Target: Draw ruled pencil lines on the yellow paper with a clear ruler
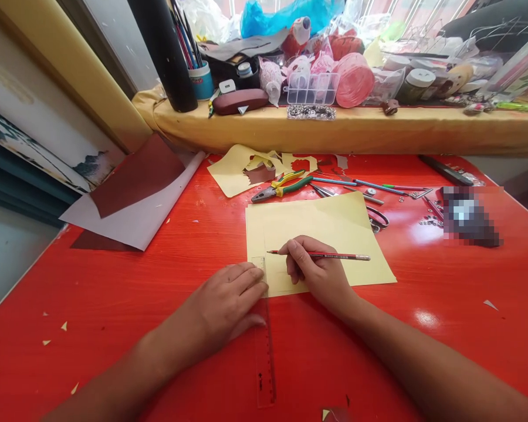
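Yellow paper sheets point(321, 223) lie on the red table. A clear ruler point(264, 363) runs from the sheets' left part down over the table toward me. My left hand point(229, 299) presses on the ruler, its fingers over the ruler's upper part and its thumb lower down. In my right hand point(314, 266), resting on the paper, a red and black pencil point(341, 256) is pinched between thumb and fingers. The pencil lies nearly level, its tip pointing left, close to the ruler's top end. Faint lines show on the paper near the tip.
Behind the sheets are pliers point(281, 186), cut yellow scraps point(231, 170) and several thin tools. Brown and white sheets point(158, 205) lie at the left. A dark, partly blurred object point(479, 225) is at the right. The crowded ledge point(246, 129) borders the table's back.
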`<control>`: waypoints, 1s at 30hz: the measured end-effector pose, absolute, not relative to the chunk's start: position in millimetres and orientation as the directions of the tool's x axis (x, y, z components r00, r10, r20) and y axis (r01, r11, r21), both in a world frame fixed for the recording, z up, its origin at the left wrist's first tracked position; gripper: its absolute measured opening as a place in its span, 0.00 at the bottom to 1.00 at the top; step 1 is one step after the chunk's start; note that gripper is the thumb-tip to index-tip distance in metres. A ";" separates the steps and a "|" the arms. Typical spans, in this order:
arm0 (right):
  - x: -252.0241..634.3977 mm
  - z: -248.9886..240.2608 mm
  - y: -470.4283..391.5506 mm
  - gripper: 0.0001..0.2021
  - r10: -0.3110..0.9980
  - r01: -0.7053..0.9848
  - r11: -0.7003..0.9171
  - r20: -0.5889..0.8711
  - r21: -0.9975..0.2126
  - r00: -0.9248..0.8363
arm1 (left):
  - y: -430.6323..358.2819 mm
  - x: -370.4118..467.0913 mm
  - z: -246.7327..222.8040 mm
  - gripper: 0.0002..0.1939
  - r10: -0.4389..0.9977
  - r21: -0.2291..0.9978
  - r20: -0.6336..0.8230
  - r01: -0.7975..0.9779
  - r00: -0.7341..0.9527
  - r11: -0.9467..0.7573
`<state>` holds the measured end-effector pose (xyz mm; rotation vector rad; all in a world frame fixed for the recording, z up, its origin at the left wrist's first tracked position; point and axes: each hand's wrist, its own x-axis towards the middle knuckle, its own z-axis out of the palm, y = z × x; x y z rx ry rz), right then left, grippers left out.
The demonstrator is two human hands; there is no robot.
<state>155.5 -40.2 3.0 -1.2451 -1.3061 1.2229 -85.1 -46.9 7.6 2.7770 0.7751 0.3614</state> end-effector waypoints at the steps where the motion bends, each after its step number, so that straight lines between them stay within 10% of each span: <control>1: 156.6 2.9 -40.3 0.22 0.998 0.070 -0.015 -0.019 -0.997 -0.063 | -47.1 -85.2 7.3 0.15 0.532 0.289 0.166 0.475 0.830 -0.831; 30: 158.8 3.1 -40.6 0.20 0.988 0.076 -0.011 -0.022 -0.997 -0.154 | -47.4 -84.9 11.1 0.14 0.526 0.329 0.118 0.467 0.842 -0.821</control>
